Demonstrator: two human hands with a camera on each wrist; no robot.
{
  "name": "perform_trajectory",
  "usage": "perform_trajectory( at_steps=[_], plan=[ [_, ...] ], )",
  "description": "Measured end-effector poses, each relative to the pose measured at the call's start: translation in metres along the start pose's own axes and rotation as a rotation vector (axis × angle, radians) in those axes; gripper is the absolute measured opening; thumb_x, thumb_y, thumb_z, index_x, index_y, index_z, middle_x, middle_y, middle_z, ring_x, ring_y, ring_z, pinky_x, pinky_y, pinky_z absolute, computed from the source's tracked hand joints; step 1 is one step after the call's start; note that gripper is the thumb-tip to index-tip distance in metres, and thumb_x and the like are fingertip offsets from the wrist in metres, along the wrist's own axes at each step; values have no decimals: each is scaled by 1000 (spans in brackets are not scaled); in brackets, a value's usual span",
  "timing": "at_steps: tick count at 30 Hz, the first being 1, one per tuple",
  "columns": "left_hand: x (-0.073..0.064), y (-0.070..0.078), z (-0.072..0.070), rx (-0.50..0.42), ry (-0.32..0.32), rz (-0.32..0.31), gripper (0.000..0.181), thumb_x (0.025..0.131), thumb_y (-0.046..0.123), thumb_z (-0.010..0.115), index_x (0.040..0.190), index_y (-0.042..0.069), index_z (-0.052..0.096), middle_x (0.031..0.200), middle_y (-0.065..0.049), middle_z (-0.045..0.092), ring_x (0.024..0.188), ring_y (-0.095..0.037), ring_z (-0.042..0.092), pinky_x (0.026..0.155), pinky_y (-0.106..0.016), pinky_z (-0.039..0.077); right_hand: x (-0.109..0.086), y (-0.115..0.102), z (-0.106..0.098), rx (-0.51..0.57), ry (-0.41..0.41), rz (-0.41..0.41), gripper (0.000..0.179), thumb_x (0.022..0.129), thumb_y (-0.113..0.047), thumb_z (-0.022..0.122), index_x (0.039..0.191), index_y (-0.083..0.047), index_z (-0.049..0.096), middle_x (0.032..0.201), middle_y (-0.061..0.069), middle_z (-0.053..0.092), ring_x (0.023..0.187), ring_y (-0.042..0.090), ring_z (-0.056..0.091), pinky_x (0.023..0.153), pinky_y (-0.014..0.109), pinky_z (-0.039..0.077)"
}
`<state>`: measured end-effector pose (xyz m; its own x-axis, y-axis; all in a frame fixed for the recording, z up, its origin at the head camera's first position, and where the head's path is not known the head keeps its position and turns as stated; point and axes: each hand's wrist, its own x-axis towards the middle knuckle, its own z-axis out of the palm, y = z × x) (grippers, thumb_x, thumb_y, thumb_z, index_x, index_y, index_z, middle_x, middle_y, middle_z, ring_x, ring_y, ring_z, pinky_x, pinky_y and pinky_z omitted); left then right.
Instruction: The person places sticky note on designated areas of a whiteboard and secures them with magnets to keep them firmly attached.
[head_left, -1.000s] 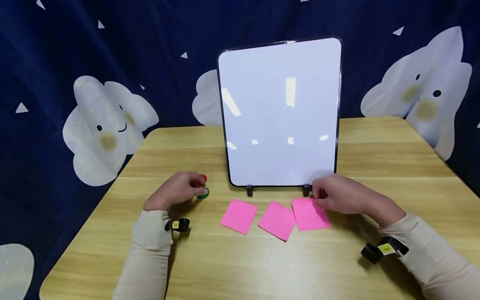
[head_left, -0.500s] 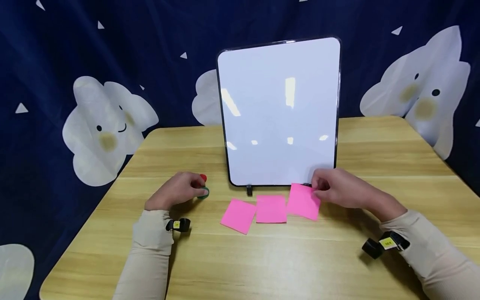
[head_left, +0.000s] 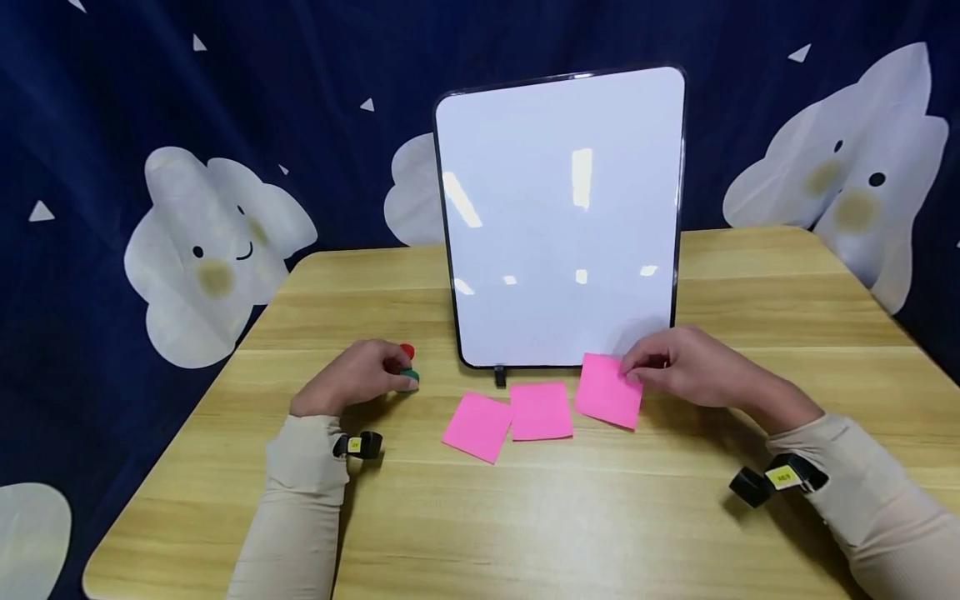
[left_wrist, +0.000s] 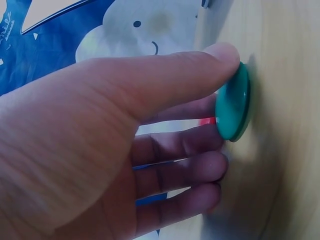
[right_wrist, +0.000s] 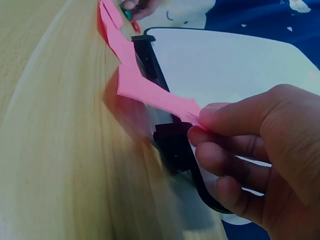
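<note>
Now the right hand (head_left: 693, 367) pinched the rightmost pink sticky note (head_left: 606, 392) near its upper right corner, that corner raised off the desk (head_left: 525, 533) in front of the whiteboard's (head_left: 562, 225) lower edge. The middle note (head_left: 542, 412) and leftmost note (head_left: 477, 427) lay beside it in a row. Left of the whiteboard, the left hand (head_left: 356, 379) held a green disc (left_wrist: 234, 105) between thumb and fingers, close by a red disc (head_left: 407, 351).

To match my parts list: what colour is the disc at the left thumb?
Green; the disc shows best in the left wrist view.
</note>
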<state>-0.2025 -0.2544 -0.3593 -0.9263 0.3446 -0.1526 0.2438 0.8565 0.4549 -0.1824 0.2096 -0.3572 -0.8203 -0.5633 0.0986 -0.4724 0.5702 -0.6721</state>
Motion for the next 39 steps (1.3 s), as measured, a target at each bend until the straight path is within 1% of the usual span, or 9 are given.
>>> perform_trajectory(
  at_steps=[6,13,16,18,21,27,36,39],
  plan=[
    [-1,-1,-1,4,-6,5,15,86,28,80,94,17,74,89,2,66,81,-20,55,75,-36,45,-1,0,-1,-34,35,-37,24,88,3,71,100,-17,78,97,-8,70,84,16,57,69,26,49],
    [0,-1,0,4,-10,8,17,85,27,81,94,16,73,89,3,66,82,-19,55,76,-36,46,-2,0,-2,-11,63,-38,26,88,3,71,103,-17,76,97,-6,68,82,17,56,67,26,48],
    [0,0,0,-1,-16,10,18,84,27,82,93,14,73,88,3,66,81,-19,55,75,-35,46,-3,0,-2,-1,83,-41,25,88,2,70,105,-16,75,94,-4,66,78,16,54,64,26,47],
    [0,1,-1,-4,-24,3,20,84,27,82,94,13,72,88,2,65,80,-19,55,75,-35,46,-3,0,-3,6,95,-43,25,89,2,69,106,-15,74,92,1,66,76,17,54,62,26,47],
    [-1,1,-1,-4,-39,-13,23,83,27,83,97,12,71,89,0,64,80,-19,54,75,-35,47,-3,1,-2,12,113,-33,25,89,3,68,107,-15,74,91,3,64,76,18,54,62,27,47],
    [-1,-1,-2,12,-56,-8,25,83,25,83,99,11,69,92,-1,64,82,-20,55,77,-36,48,-2,4,0,-8,166,-24,27,90,4,68,107,-16,74,94,0,63,78,20,54,64,27,48],
    [-2,-1,-2,-6,-58,21,25,82,22,83,98,9,69,90,-2,63,81,-19,55,74,-35,48,-2,3,0,-54,239,-69,28,91,3,67,112,-15,74,103,-3,63,81,16,53,65,26,48],
    [-2,0,-1,-17,-56,24,26,82,21,84,99,9,68,92,-3,63,82,-20,55,75,-35,48,-2,2,-1,-64,274,-93,29,91,5,66,113,-12,74,102,-2,63,79,16,52,64,26,47]
  ],
)
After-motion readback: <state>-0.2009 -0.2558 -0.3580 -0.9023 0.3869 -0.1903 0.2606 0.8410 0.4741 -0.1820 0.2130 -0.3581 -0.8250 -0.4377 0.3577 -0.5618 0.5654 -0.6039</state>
